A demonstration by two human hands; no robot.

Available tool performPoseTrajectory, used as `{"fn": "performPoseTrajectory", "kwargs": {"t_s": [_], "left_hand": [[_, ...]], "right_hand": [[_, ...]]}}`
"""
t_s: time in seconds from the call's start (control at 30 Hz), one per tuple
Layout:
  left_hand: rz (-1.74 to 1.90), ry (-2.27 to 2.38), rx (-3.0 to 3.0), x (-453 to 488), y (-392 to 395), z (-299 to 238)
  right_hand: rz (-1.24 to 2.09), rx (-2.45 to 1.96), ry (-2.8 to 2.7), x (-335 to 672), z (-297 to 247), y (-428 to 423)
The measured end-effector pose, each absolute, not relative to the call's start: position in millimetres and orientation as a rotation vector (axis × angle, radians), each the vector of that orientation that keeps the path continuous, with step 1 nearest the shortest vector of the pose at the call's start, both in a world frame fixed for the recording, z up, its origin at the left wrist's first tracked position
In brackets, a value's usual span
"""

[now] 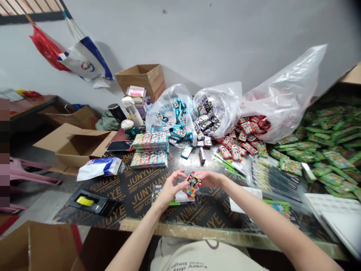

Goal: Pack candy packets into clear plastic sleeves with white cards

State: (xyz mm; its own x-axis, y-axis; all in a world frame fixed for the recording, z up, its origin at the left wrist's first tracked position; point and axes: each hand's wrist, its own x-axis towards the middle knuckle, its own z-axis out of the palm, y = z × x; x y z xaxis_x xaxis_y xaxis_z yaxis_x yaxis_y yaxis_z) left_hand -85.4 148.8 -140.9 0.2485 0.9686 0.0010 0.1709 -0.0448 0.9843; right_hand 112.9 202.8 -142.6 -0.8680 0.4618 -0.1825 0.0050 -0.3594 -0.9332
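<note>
A small red printed box (194, 184) is held up between my two hands, above the near part of the table. My left hand (171, 188) grips its left edge with the thumb in front. My right hand (211, 178) holds it from the right, with most of the fingers hidden behind the box. Below them lies a flat clear packet with a green edge (180, 203), partly covered by my hands. Just beyond, a blue box (186, 152) and a dark upright box (202, 155) stand on the tabletop.
Plastic bags hold blue boxes (179, 113), black boxes (208, 116) and red boxes (251, 128). Wrapped stacks (149, 159) stand left, near a phone (120, 145) and tape dispenser (93, 201). Dark pens (273, 177) and a green packet pile (332, 150) lie right.
</note>
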Motion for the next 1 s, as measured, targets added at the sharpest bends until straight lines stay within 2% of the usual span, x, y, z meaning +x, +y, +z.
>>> {"fn": "performPoseTrajectory", "kwargs": {"t_s": [0.1,0.17,0.37,0.47,0.6,0.7,0.8,0.87,1.0], "left_hand": [[0.896,1.023,1.325,-66,145,-138],[0.926,1.04,1.198,-58,144,-142],[1.042,1.086,0.747,-55,149,-156],[1.031,1.097,0.743,-50,147,-159],[0.969,1.113,0.993,-55,144,-161],[0.845,1.224,1.588,-74,141,-168],[0.541,1.314,2.105,-92,138,-179],[0.427,1.35,2.253,-96,136,-184],[0.476,1.369,2.299,-94,136,-184]], "right_hand": [[2.416,-0.775,-1.317,119,-156,181],[2.282,-0.885,-1.385,125,-160,173],[1.024,-1.057,-1.982,136,-141,153],[0.719,-1.026,-2.204,126,-135,143],[0.578,-1.083,-2.173,122,-143,143],[0.497,-1.243,-2.11,134,-157,148],[0.412,-1.357,-2.147,148,-172,150],[0.408,-1.367,-2.204,153,-180,148],[0.525,-1.317,-2.238,152,-182,142]]}}
